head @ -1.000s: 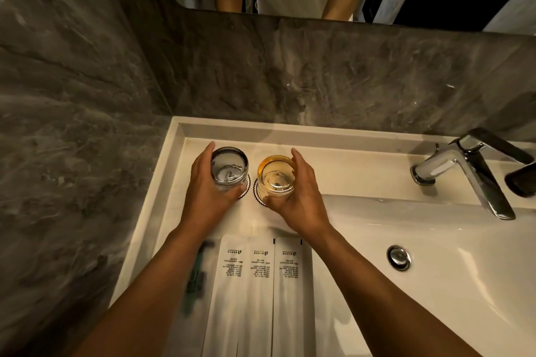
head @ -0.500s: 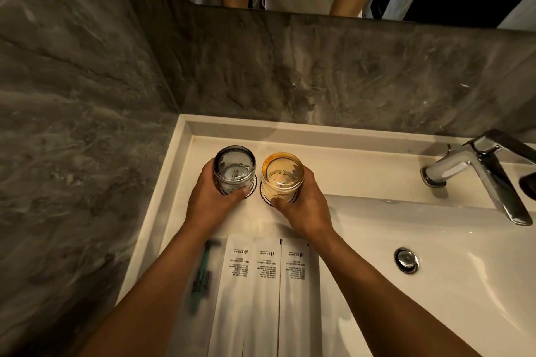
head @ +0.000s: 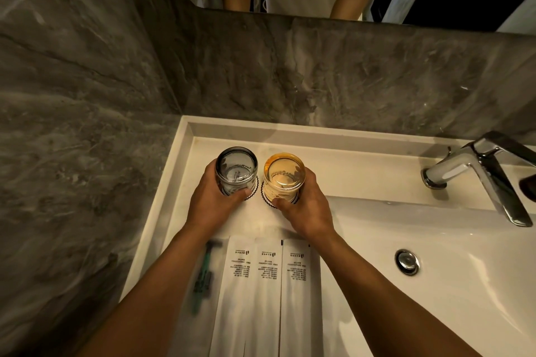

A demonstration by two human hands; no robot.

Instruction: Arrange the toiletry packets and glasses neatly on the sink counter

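Both forearms enter from the 6 o'clock edge and converge toward the centre of the view. The left hand [head: 213, 203] is wrapped around the grey glass [head: 236, 171], with fingers curled on its 9 o'clock side and the thumb pressed against its near wall. The right hand [head: 306, 206] is clamped on the amber glass [head: 283, 177] in mirrored fashion, fingers on its 3 o'clock side and thumb at its near base. The two glasses stand just beside each other, each over a round scalloped coaster [head: 252, 193] on the white sink counter [head: 362, 171]; whether the glass bases touch the coasters cannot be determined, since the hands cover the lower walls. At 6 o'clock of the glasses, three white toiletry packets [head: 272, 293] lie side by side lengthwise, edges touching, their near ends cut off by the frame edge. Each packet bears a small dark logo and several lines of printed text, inverted to the viewer and too small to read. At 9 o'clock of the packets lies a clear-wrapped green razor [head: 203, 278], partly hidden by the left forearm and blurred. A chrome faucet [head: 475, 171] stands at 3 o'clock, with a basin drain [head: 407, 261] at 4 o'clock. A dark object at the 3 o'clock frame edge is cut off and unidentifiable.
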